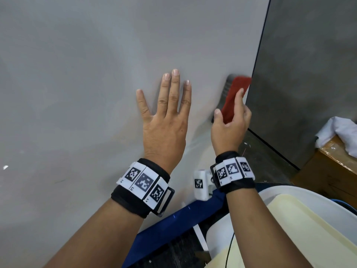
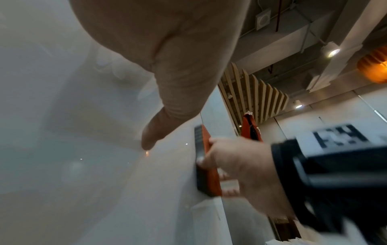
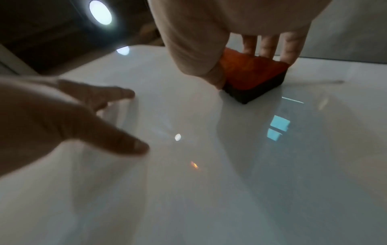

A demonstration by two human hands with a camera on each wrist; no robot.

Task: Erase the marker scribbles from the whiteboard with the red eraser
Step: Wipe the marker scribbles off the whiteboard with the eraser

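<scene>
The whiteboard [image 1: 87, 93] fills most of the head view; its surface looks pale with faint smears and I see no clear scribbles on it. My left hand [image 1: 166, 105] lies flat against the board with fingers straight and spread. My right hand [image 1: 229, 120] grips the red eraser [image 1: 234, 93] between thumb and fingers, close to the board's right edge. The eraser's dark felt face is pressed on the board, as the right wrist view shows: eraser [image 3: 251, 74], whiteboard [image 3: 209, 182]. In the left wrist view the eraser [image 2: 209, 165] stands edge-on against the whiteboard [image 2: 83, 165].
The board's dark right edge [image 1: 258, 55] borders a grey wall [image 1: 309, 64]. A cardboard box with white cloth [image 1: 338, 136] sits at the right. Below the hands are a blue bar [image 1: 173, 225] and a white and cream container [image 1: 289, 219].
</scene>
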